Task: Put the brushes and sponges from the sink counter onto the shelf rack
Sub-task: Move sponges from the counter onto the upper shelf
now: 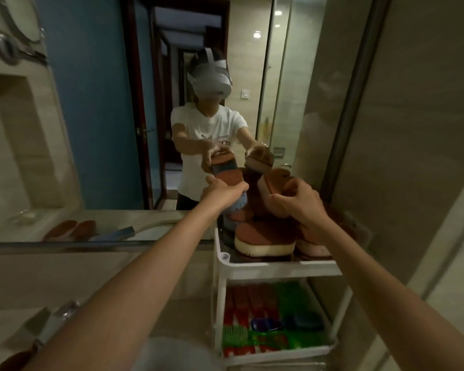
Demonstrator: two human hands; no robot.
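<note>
While both arms reach over the rack: head view
Left hand [223, 190]: fingers closed on a blue sponge [237, 204] above the top tier.
Right hand [296, 203]: gripping a brown-and-cream sponge [272, 183].
Shelf rack [279, 269]: sponges piled on top; green and red brushes [265, 325] on the lower tier.
Mirror [105, 116]: reflects the person.

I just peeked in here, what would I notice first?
Two bare arms reach forward: the left hand and the right hand each hold a sponge above the white shelf rack. More brown-topped sponges crowd its top tier. Behind, a big mirror reflects the person.
</note>
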